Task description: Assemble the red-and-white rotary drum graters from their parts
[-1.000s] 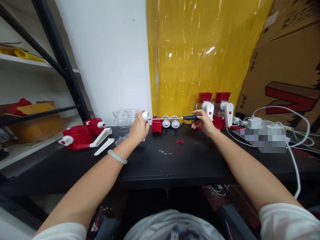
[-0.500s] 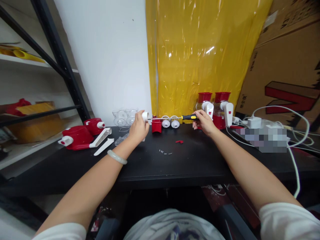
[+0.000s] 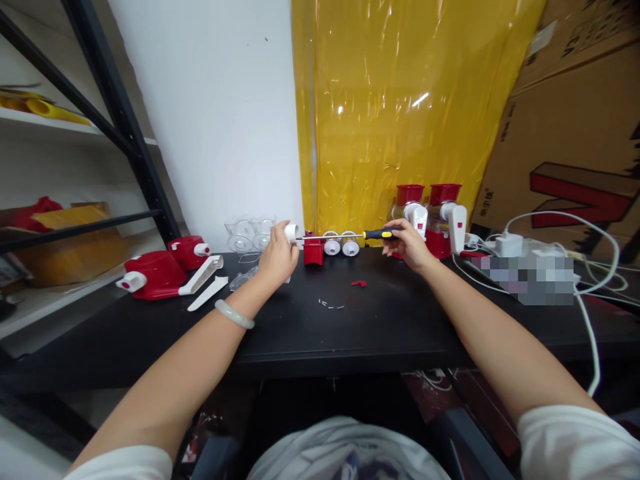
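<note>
My left hand [image 3: 278,255] is closed round a white cylindrical plastic part [image 3: 291,233], its open end facing right. In my right hand [image 3: 407,244] is a screwdriver [image 3: 379,235] with a black and yellow handle, held level. Its long shaft points left, and the tip meets the mouth of the white part; how far in it goes I cannot tell. Behind the shaft stand a red plastic piece [image 3: 313,252] and two round white-faced parts [image 3: 331,247]. Several small screws [image 3: 330,307] and a small red piece [image 3: 359,284] lie on the black table [image 3: 300,340] below.
At left are red housings [image 3: 159,275], a white crank arm [image 3: 203,275] and a white cover strip [image 3: 209,294]. Clear plastic parts [image 3: 241,241] sit behind my left hand. Two assembled red-and-white machines [image 3: 445,223] stand back right, near white cables [image 3: 595,327]. A shelf rack [image 3: 133,143] borders the left.
My right hand's fingers have shifted slightly on the screwdriver handle. The white part and the screwdriver stay in almost the same place.
</note>
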`<state>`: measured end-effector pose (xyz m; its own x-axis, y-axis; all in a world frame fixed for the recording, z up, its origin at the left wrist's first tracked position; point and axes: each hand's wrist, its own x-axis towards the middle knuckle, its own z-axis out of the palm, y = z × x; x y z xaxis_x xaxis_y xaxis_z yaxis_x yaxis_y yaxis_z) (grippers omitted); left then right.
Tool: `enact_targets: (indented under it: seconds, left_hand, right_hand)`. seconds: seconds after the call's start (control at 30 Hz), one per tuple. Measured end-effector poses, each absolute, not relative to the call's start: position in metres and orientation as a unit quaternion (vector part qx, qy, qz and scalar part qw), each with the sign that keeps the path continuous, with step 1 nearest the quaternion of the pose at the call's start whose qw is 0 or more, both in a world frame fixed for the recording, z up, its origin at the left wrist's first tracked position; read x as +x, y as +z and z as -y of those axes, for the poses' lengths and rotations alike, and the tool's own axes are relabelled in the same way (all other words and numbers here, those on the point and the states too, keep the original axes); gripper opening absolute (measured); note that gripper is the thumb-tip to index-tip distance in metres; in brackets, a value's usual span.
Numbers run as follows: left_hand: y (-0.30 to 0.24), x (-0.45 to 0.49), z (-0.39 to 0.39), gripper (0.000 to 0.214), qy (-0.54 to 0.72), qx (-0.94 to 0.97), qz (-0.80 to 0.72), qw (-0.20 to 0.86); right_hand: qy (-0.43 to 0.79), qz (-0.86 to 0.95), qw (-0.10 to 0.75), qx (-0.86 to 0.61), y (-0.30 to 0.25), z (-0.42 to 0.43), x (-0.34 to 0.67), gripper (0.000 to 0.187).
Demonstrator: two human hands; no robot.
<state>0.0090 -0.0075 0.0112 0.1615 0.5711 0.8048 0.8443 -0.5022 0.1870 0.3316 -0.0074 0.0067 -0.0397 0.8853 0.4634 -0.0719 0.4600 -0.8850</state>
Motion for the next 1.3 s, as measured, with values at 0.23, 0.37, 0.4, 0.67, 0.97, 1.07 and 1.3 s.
enact_targets:
  seconds: [0.23, 0.37, 0.4, 0.67, 0.97, 1.07, 1.3]
  left_hand:
    - [0.0129, 0.01, 0.0096, 0.054, -0.448, -0.74, 0.481, 0.146]
    - [0.0135, 0.0103, 0.0098, 0.055, -0.445, -0.739, 0.486, 0.141]
    - [0.0134, 0.0102, 0.0096, 0.055, -0.444, -0.74, 0.485, 0.141]
    - [0.0101, 0.0084, 0.0062, 0.054, -0.443, -0.746, 0.47, 0.16]
    - [0.0091, 0.0079, 0.0058, 0.054, -0.44, -0.748, 0.471, 0.158]
    - [0.0095, 0.0079, 0.0056, 0.054, -0.443, -0.751, 0.463, 0.159]
    - [0.0105, 0.0091, 0.0069, 0.053, -0.443, -0.746, 0.471, 0.159]
  right_hand:
    - [0.367, 0.621, 0.605, -0.338, 0.0053, 0.0088, 0.3312, 0.033]
    - [0.357, 0.632, 0.6, -0.337, 0.0043, 0.0092, 0.3305, 0.038]
    - [0.353, 0.633, 0.598, -0.341, 0.0044, 0.0094, 0.3301, 0.039]
    - [0.389, 0.621, 0.602, -0.317, 0.0069, 0.0076, 0.3325, 0.031]
    - [0.387, 0.593, 0.626, -0.328, 0.0047, 0.0011, 0.3333, 0.03]
    - [0.381, 0.594, 0.626, -0.333, 0.0047, 0.0021, 0.3334, 0.031]
    - [0.344, 0.619, 0.623, -0.332, 0.0031, 0.0056, 0.3321, 0.039]
